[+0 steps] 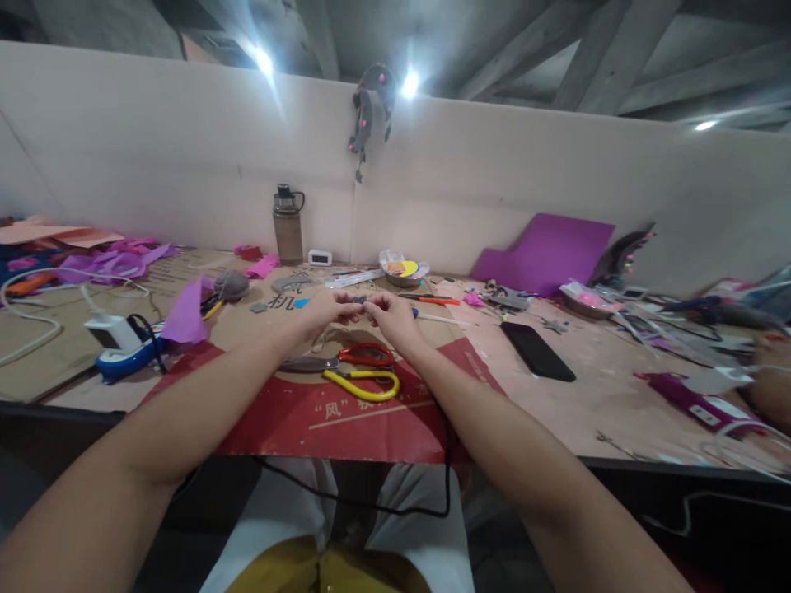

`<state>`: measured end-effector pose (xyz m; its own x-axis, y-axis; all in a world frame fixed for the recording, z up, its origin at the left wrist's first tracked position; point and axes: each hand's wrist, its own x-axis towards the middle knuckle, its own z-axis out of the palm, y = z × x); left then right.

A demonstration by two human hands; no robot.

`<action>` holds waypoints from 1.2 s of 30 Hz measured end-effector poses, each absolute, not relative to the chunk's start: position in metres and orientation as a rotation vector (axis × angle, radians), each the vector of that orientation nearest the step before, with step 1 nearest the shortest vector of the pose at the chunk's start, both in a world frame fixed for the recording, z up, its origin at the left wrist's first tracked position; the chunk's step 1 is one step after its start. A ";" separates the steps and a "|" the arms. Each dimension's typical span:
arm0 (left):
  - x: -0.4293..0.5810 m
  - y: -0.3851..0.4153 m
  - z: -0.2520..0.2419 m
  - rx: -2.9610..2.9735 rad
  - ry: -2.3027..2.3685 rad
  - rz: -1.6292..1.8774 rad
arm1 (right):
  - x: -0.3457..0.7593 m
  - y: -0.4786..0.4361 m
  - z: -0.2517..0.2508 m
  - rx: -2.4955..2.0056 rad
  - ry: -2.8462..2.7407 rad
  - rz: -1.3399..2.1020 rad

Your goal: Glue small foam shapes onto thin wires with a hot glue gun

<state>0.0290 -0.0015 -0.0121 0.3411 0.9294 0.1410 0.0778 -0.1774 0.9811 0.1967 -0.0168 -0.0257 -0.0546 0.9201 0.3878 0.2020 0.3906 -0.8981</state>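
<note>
My left hand and my right hand meet above the middle of the table. Both have their fingers pinched around one small dark grey piece, perhaps felt; most of it is hidden by the fingertips. Just below the hands lies a pair of scissors with one red and one yellow handle, its blades pointing left. It rests on red printed cardboard. Close by on the left are a cut grey shape and a ball of grey yarn.
A water bottle stands by the white partition. A black phone lies to the right, a power strip to the left. Purple sheets and scraps are scattered about. Another person's arm shows at the far right.
</note>
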 end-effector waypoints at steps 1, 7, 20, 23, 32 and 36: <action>0.030 -0.002 -0.011 1.521 0.933 1.010 | 0.197 -0.016 -0.026 -1.035 -1.533 0.805; 0.035 -0.004 -0.006 1.391 0.938 1.104 | 0.197 -0.011 -0.028 -1.031 -1.495 0.803; 0.034 0.001 0.000 1.379 0.987 1.058 | 0.202 -0.004 -0.025 -1.001 -1.406 0.912; 0.035 0.004 -0.001 1.404 0.948 1.060 | 0.201 -0.002 -0.025 -1.010 -1.441 0.918; 0.034 -0.025 0.017 1.644 1.271 0.965 | 0.193 -0.016 -0.023 -0.980 -1.649 0.816; 0.026 -0.030 0.014 1.632 1.360 0.965 | 0.192 -0.019 -0.026 -0.999 -1.731 0.773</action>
